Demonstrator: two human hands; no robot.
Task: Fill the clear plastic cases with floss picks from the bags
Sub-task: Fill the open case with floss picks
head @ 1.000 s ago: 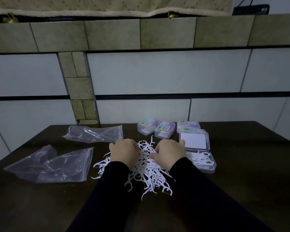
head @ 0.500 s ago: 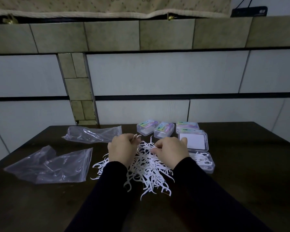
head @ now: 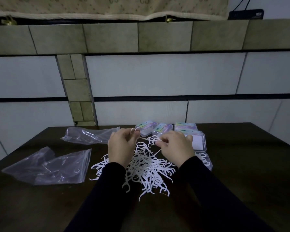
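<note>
Both hands are over the pile of white floss picks [head: 146, 168], which sits loose on the dark table [head: 241, 181] right in front of the person, spread from between the wrists down toward the near edge. Left hand [head: 120, 146] is raised a bit above the pile's far-left side, fingers curled, w/ a few picks pinched at the fingertips [head: 135, 130] – the white ends stick up past the nails. Right hand [head: 175, 148] is curled too, thumb and forefinger nipping a small cluster of picks at the pile's far end. Black sleeves [head: 208, 198] cover both forearms. Just right of the right hand lies an open clear case [head: 206, 160], its base partly behind the wrist w/ some picks already inside; its lid [head: 198, 142] is flipped back toward the wall, white panel showing. Behind the hands, near the far table edge, three closed cases w/ coloured labels: one [head: 146, 129] just beyond the left fingertips, a 2nd [head: 163, 129] beside it, a 3rd [head: 186, 127] farther right, behind the open lid. Two clear plastic bags lie flat on the left: one [head: 89, 135] at the back, near the wall, the other [head: 48, 166] nearer and well left of the pile. Can't tell if any picks remain in them. Tiled wall [head: 141, 76] behind the table.
</note>
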